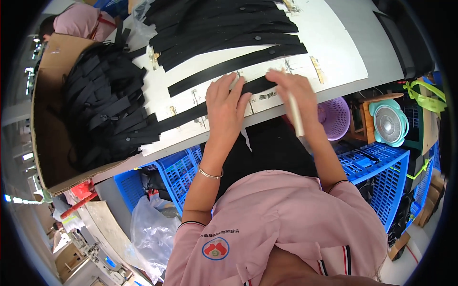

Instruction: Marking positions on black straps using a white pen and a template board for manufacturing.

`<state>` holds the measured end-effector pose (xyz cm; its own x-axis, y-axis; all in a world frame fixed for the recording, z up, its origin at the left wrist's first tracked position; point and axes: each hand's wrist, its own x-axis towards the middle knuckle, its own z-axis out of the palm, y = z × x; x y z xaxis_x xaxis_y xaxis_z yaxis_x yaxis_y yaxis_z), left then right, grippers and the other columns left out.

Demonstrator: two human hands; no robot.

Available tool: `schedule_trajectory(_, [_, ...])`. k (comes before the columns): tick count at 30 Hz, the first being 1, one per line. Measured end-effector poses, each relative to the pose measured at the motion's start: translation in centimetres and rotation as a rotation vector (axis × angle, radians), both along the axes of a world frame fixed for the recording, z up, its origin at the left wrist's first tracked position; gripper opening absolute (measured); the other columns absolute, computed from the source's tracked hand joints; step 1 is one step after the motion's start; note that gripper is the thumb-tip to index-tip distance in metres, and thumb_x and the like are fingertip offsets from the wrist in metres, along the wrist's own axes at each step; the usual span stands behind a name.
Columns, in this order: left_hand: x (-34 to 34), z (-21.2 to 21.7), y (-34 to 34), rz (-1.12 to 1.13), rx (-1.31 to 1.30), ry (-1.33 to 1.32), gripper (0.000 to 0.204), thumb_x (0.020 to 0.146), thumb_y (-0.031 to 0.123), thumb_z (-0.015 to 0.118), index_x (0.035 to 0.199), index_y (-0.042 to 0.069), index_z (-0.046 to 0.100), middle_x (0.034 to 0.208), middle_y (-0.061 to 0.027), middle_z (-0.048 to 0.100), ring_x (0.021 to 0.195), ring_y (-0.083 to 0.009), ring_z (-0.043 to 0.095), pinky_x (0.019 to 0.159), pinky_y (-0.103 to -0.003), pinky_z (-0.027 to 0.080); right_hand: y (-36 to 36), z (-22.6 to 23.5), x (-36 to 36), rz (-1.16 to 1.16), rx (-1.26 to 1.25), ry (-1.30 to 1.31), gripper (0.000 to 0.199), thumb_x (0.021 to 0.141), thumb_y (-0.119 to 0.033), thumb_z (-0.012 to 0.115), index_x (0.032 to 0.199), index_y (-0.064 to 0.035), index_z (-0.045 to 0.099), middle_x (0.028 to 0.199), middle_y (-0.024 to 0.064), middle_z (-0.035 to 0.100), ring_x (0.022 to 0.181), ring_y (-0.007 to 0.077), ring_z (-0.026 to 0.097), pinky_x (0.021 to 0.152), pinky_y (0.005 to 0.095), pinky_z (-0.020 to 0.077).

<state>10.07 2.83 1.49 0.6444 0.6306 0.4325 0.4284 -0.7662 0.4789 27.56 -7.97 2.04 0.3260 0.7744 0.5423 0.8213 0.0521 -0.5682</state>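
My left hand (226, 102) lies with its fingers stretched over a black fabric strip (183, 117) near the front edge of the white board (341, 40). Close by on the right, my right hand (299, 93) is curled around a slim cream-coloured stick (296, 116), which points down toward my body. Its fingertips are at the strip's right end and slightly blurred. Just beyond my hands, another black strip (200, 80) lies alone on the board. Farther back, many similar strips (219, 28) lie side by side, some with a small round dark mark.
A cardboard box (52, 66) heaped with black strips (107, 95) stands at the left. Below the table are blue plastic crates (381, 190), a purple basket (334, 118) and a turquoise fan (390, 123). A clear plastic bag (155, 233) hangs at lower left. Another person (83, 21) sits at far left.
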Motion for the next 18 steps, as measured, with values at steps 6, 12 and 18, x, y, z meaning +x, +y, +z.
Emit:
schedule_trajectory(6, [-0.7,-0.6,-1.7,0.086,-0.009,0.026,0.041,0.095,0.014,0.069,0.134,0.003,0.066,0.145,-0.0148,0.059,0.140,-0.0350,0.048,0.119,-0.049,0.030,-1.5,-1.9,0.3,-0.028,-0.110,-0.221,0.051,0.086,-0.018,0.078,0.133,-0.0081,0.060,0.124,0.0051,0.072,0.130,0.0228,0.061,0.119,0.0507,0.0298])
schedule_trajectory(12, [-5.1,-0.9,-2.5,0.183,0.016,0.173,0.043,0.101,0.015,0.062,0.143,0.005,0.059,0.152,-0.0112,0.054,0.147,-0.0342,0.041,0.124,-0.052,0.020,-3.8,-1.9,4.4,-0.180,-0.179,-0.221,0.045,0.092,-0.016,0.072,0.136,-0.0090,0.063,0.132,0.0057,0.070,0.134,0.0238,0.058,0.122,0.0502,0.0253])
schedule_trajectory(18, [-8.7,-1.1,-3.4,0.303,-0.045,0.206,0.057,0.100,0.022,0.064,0.152,0.004,0.048,0.160,-0.0122,0.044,0.154,-0.0353,0.029,0.126,-0.052,0.009,-4.3,-2.5,4.9,-0.209,-0.149,-0.286,0.041,0.098,-0.018,0.065,0.138,-0.0096,0.062,0.133,0.0088,0.069,0.134,0.0240,0.058,0.123,0.0488,0.0240])
